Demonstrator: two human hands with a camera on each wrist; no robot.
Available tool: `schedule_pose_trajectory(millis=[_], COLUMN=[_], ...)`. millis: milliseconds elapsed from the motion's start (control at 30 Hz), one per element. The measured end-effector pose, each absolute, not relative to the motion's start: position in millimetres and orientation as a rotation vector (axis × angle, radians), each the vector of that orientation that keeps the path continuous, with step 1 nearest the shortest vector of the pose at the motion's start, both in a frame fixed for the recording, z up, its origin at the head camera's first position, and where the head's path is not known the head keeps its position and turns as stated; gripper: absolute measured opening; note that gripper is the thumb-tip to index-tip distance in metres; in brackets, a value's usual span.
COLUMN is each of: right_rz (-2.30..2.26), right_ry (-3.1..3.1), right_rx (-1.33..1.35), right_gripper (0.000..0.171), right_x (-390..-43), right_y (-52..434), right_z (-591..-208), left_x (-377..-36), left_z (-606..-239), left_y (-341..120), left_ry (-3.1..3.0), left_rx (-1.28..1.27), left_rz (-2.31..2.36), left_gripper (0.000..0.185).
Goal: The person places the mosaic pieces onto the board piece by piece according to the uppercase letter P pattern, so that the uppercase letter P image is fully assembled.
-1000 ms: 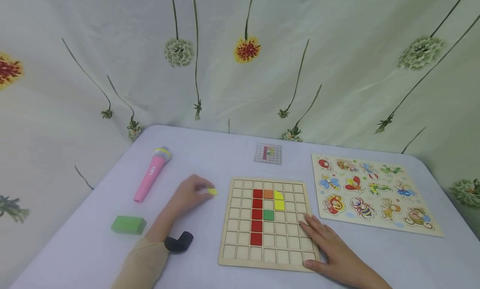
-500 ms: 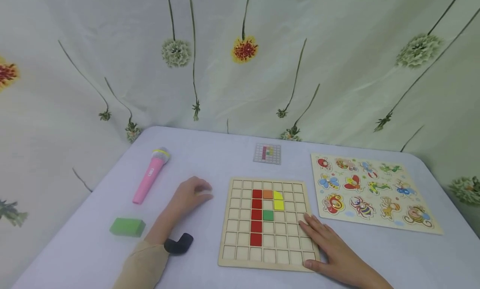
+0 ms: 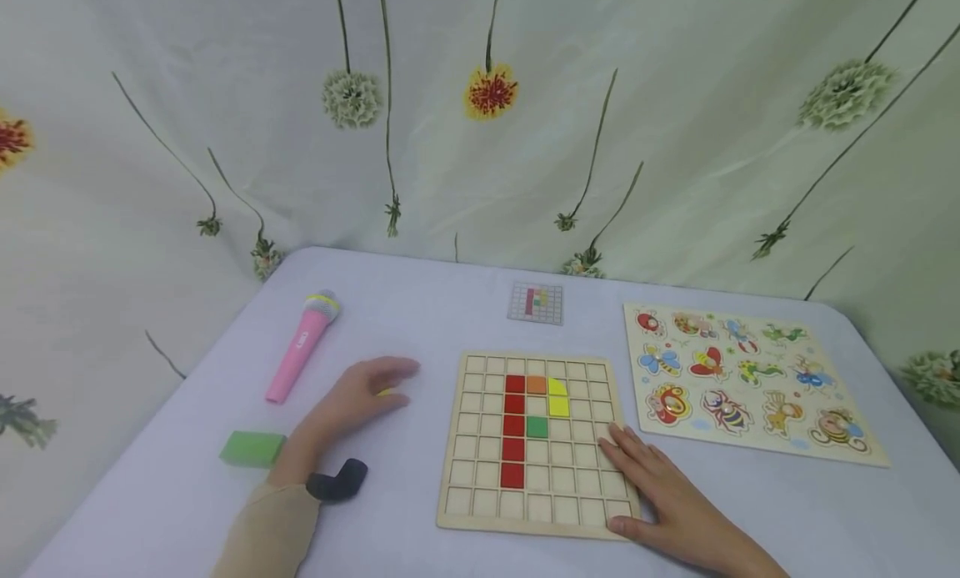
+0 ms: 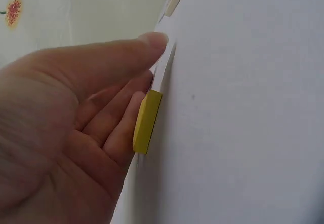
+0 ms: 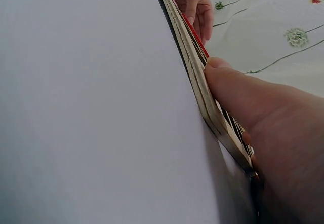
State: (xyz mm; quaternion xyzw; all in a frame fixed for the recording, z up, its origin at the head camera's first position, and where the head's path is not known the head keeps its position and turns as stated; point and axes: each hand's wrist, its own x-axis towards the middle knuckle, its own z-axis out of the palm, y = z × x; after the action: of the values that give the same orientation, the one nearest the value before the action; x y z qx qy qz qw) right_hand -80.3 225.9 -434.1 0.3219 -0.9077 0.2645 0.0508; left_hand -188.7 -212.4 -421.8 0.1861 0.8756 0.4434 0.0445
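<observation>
The yellow tile (image 4: 147,122), left of the grid board (image 3: 480,478), is covered by the left hand (image 3: 352,403), fingers straight; a firm pinch grip is advised, while the board is steadied by the flat right hand (image 3: 667,503).

Your head camera looks forward and down from the bench's near edge, taking in the whole bench (image 3: 450,311) with the grid board (image 3: 536,440) at 6 o'clock and the flowered curtain at 12 o'clock. Your left wrist camera sits very close behind the left hand (image 4: 76,133), skimming the bench top toward the yellow tile (image 4: 147,122). Your right wrist camera hugs the right hand (image 5: 273,127) along the board's edge. All three share the board and bench.
</observation>
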Motion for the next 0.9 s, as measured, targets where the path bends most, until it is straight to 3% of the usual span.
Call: schedule_pose_trajectory(millis=[433,900], right_rz=[0.787,0.799], right_ry=[-2.749,-2.75], right_rx=[0.982,0.997], right_gripper=[0.08,0.079], right_x=[-80,-81], right_y=[227,227], right_z=[-433,-435], left_x=[-177,-178], left_z=[-423,-428], left_y=[-210,-194], left_ry=[2.789,2.82], left_rx=[0.631,0.479], left_rz=[1.262,1.312], left_gripper=[0.047,0.047])
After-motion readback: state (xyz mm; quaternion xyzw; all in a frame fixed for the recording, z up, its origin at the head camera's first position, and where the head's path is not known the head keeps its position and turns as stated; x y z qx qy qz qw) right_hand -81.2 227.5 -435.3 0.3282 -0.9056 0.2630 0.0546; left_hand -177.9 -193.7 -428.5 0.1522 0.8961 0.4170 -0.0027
